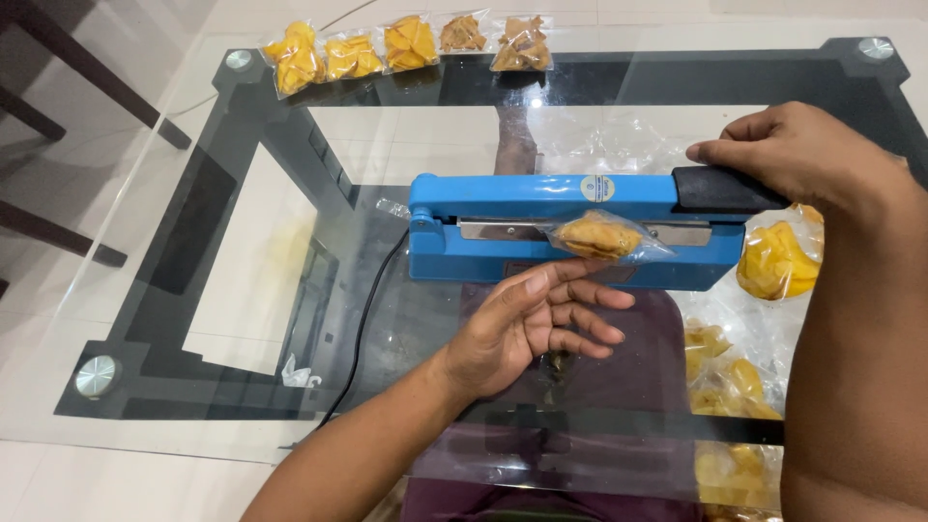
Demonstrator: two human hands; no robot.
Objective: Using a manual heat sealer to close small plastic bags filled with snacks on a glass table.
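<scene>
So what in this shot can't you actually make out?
- Head view: the small bag mouth, hidden under the blue sealer arm.
- Right hand palm and handle end, covered by its fingers.
- Bags of yellow chips at bottom right, cut off by the edge and the right forearm.
- Whether the left hand touches the small bag: unclear.
</scene>
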